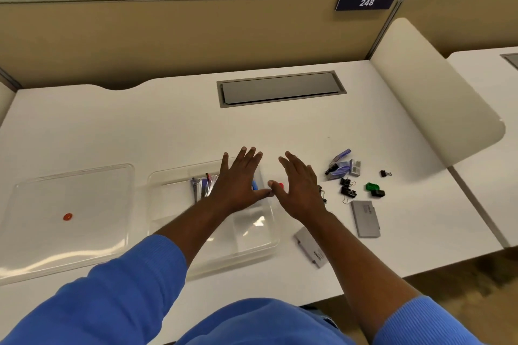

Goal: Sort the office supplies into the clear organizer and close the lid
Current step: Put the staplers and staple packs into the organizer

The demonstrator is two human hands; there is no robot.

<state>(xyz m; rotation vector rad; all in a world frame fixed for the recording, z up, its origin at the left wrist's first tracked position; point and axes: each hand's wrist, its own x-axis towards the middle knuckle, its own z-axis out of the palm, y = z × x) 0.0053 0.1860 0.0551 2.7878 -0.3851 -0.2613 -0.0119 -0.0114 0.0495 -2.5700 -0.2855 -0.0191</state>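
Both hands flat and empty, left hand (238, 182) over clear organizer (252, 244), right hand (298, 187) beside, sign (365, 2) reads "248"

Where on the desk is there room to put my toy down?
Free: the white strip between the grey hatch and both hands, and behind the lid. Crowded: right of the organizer, among binder clips and grey cases.

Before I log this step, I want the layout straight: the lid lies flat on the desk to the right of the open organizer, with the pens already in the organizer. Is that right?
One thing is wrong: the lid lies flat to the left of the open organizer, not to its right, as the head view shows. The pens are already in the organizer.
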